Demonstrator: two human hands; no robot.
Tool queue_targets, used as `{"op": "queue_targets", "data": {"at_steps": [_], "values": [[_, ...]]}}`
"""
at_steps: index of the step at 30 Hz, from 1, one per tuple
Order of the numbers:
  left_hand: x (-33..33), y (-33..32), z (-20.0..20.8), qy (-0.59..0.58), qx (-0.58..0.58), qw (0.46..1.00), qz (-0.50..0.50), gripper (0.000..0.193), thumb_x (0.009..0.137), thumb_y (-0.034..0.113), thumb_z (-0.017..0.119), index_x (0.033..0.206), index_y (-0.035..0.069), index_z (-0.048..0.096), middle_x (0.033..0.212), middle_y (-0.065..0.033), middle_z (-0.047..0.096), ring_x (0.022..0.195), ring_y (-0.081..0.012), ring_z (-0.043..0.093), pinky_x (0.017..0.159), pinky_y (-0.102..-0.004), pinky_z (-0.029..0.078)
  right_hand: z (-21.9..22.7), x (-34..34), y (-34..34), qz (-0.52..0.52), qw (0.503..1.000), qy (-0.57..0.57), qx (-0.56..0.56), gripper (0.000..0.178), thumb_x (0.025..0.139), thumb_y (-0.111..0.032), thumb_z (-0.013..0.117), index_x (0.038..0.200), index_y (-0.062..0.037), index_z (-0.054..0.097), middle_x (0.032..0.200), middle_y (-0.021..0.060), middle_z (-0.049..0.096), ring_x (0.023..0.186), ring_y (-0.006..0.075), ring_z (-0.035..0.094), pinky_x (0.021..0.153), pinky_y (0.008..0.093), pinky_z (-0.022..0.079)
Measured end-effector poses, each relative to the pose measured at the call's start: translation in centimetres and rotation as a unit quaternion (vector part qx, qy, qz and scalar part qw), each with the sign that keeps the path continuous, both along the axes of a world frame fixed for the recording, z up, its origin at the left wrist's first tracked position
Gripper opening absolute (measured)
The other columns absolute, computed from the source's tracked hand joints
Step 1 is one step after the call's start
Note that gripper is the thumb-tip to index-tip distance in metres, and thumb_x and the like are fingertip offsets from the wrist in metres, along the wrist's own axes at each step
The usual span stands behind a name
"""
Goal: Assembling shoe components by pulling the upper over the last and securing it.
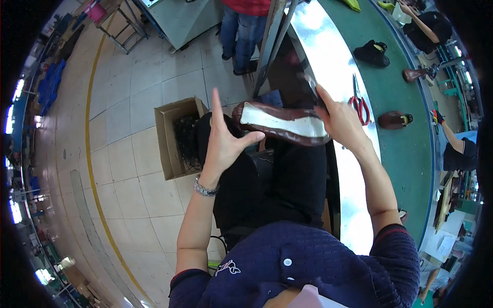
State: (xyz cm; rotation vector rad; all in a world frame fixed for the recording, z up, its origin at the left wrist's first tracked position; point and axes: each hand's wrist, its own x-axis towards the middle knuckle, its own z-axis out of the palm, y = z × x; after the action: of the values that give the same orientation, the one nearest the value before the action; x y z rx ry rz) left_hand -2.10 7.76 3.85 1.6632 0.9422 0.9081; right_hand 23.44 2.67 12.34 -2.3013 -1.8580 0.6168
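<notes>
A brown leather shoe upper lies bottom up above my knees, its pale sole side facing me. My left hand is beside its left end, fingers stretched upward and thumb spread apart, with the thumb tip at the shoe's near edge. At the other end my right hand is closed round a dark tool with a shiny metal part. That tool is blurred and partly covered by my fingers, so its kind is unclear. What supports the shoe from below is hidden.
Red-handled scissors lie on the shiny metal bench to my right. Beyond, a green conveyor carries a black shoe and brown shoes. A cardboard box with black scraps stands left. Another person stands ahead.
</notes>
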Motion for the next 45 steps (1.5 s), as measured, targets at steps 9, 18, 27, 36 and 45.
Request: {"op": "queue_targets", "data": {"at_steps": [9,18,27,36,45], "values": [[1.4,-4.1,-0.4,-0.215,-0.458,0.862,-0.033,0.072,0.084,0.026,0.075,0.141,0.007,0.035,0.129,-0.0069,0.053,0.115,-0.0178,0.054,0.101,-0.0339,0.042,-1.4,-1.3,-9.3,-0.142,0.899,0.413,-0.037,0.041,0.102,-0.032,0.044,0.129,-0.0020,0.053,0.070,0.0048,0.061,0.062,0.0115,0.062,0.059,0.0265,0.049],[-0.2,-8.4,-2.6,-0.152,-0.159,0.965,-0.146,0.143,0.059,0.010,0.092,0.151,0.021,-0.018,0.152,-0.0165,0.023,0.140,-0.0255,0.031,0.113,-0.0421,0.029,-1.7,-0.5,-11.6,-0.119,0.760,0.632,-0.098,0.028,0.084,-0.013,0.071,0.106,0.0007,0.061,0.092,0.0140,0.071,0.066,0.0132,0.062,0.071,0.0271,0.052],[-1.9,-8.7,-5.4,-0.180,-0.206,0.930,-0.246,0.143,0.057,0.021,0.093,0.151,0.021,-0.014,0.154,-0.0164,0.021,0.141,-0.0270,0.028,0.115,-0.0398,0.024,-4.7,-2.7,-12.8,-0.047,0.746,0.609,-0.263,0.042,0.098,-0.039,0.054,0.100,0.0007,0.067,0.063,0.0011,0.057,0.056,0.0074,0.055,0.055,0.0219,0.045],[1.5,-9.2,-3.1,-0.227,-0.308,0.923,-0.041,0.060,0.090,0.056,0.060,0.120,0.007,0.042,0.104,-0.0045,0.054,0.091,-0.0089,0.051,0.081,-0.0253,0.044,-4.1,-3.9,-11.3,-0.021,0.770,0.543,-0.334,0.046,0.097,-0.045,0.053,0.089,-0.0020,0.067,0.058,-0.0013,0.054,0.052,0.0067,0.053,0.051,0.0213,0.043],[1.8,-9.9,-4.2,-0.184,-0.234,0.954,-0.024,0.051,0.092,0.052,0.057,0.113,0.006,0.053,0.091,-0.0013,0.055,0.083,-0.0082,0.050,0.076,-0.0234,0.042,-5.5,-3.3,-10.8,0.017,0.770,0.543,-0.335,0.051,0.097,-0.049,0.051,0.077,-0.0037,0.063,0.055,-0.0009,0.052,0.049,0.0079,0.053,0.049,0.0233,0.043]]}}
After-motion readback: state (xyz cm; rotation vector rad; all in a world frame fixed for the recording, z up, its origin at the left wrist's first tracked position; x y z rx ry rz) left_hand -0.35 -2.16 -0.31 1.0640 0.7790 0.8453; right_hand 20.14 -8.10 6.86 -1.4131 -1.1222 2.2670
